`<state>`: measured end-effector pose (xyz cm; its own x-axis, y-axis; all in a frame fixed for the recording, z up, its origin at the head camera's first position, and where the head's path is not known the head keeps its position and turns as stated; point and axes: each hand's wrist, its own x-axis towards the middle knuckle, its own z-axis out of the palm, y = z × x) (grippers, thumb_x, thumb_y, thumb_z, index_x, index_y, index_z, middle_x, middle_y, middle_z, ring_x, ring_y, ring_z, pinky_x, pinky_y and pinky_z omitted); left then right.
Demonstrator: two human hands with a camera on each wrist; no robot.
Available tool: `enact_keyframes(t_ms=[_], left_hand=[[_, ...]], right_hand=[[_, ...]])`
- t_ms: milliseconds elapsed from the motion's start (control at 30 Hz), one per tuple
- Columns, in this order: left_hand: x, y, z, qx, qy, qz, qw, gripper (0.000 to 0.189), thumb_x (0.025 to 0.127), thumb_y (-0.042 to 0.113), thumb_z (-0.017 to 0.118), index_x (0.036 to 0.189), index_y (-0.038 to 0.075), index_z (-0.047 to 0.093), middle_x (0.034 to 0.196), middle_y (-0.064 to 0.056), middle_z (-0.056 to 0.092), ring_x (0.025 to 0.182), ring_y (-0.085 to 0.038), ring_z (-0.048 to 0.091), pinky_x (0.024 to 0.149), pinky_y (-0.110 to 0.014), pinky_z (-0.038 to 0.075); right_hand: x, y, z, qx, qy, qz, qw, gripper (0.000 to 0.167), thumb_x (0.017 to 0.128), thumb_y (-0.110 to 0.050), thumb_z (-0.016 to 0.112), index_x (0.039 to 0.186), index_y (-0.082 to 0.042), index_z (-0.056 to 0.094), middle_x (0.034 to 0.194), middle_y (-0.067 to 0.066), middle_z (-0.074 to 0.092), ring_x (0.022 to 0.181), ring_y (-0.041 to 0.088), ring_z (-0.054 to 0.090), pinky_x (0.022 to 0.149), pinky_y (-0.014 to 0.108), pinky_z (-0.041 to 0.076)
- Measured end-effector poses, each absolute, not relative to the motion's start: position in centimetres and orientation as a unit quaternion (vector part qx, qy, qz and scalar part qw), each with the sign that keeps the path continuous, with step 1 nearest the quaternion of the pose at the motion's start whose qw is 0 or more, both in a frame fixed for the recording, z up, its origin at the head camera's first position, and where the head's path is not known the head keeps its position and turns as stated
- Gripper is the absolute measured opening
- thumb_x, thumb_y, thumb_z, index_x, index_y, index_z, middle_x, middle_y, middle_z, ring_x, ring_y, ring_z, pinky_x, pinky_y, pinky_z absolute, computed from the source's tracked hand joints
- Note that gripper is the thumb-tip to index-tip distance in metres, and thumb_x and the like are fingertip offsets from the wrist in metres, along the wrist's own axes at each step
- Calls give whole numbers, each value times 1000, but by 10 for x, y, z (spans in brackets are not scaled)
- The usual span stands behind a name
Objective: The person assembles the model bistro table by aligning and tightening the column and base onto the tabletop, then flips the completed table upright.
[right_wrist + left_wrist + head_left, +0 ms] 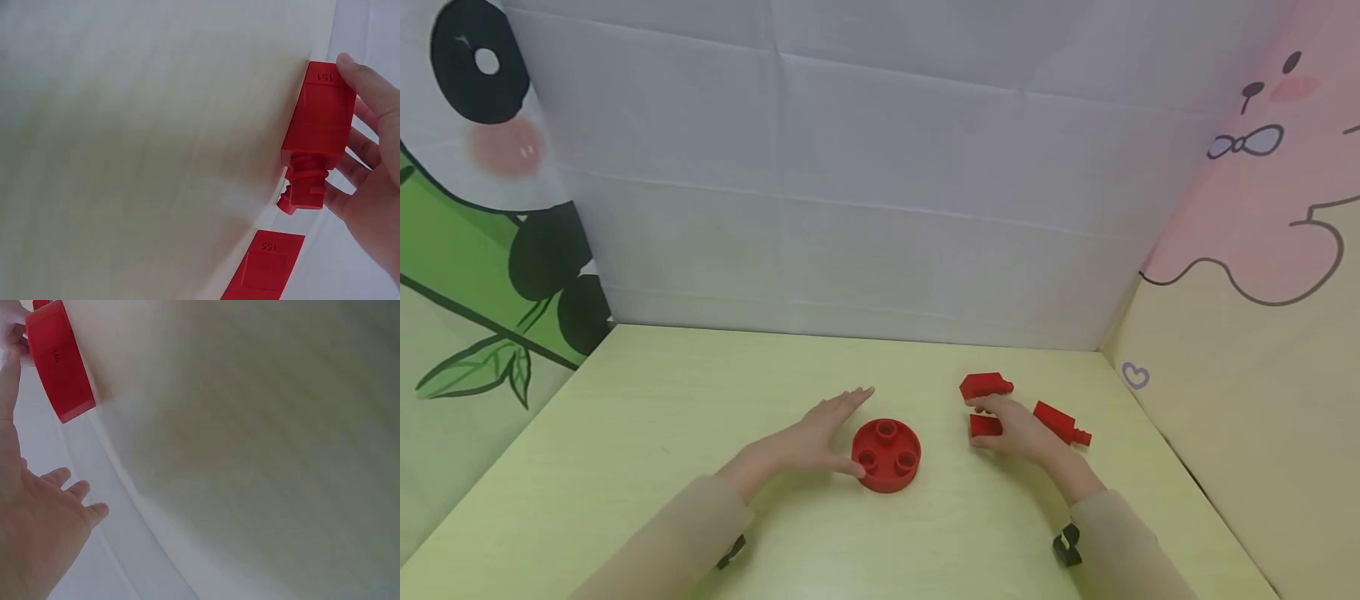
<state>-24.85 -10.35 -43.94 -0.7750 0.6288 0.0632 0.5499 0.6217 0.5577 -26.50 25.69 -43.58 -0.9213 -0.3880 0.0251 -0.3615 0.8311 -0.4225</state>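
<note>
Right hand (1018, 429), lower right, is grasping and partly hiding a red block (984, 426); left hand (812, 437), fingers outstretched, is flanking a red disc (887, 452)

White cloth (880, 175) and cartoon-printed side panels (1247, 350) screen this table (700, 383) like a booth

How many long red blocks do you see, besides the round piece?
3: a held block in the right hand, a far block just beyond that hand, and a third block to its right. The hand could hide more.
</note>
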Motion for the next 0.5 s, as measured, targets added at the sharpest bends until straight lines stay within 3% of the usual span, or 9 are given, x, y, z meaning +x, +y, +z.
enact_keyframes(t_ms=[233, 500], left_hand=[[-258, -91, -449, 327, 877, 322, 145, 102, 74, 47, 77, 152, 21, 17, 144, 1, 41, 135, -21, 34, 107, -46, 34], [-261, -84, -450, 326, 883, 306, 144, 89, 72, 45, 79, 143, 14, 38, 131, 5, 51, 122, -17, 44, 96, -38, 45]], right_hand=[[-271, 258, -432, -206, 959, -189, 49, 42, 79, -28, 77, 115, -12, 63, 111, 3, 59, 105, 22, 51, 86, 40, 49], [-275, 260, -430, -198, 962, -179, 52, 42, 80, -29, 75, 116, -11, 64, 106, 0, 61, 99, 19, 53, 86, 39, 50]])
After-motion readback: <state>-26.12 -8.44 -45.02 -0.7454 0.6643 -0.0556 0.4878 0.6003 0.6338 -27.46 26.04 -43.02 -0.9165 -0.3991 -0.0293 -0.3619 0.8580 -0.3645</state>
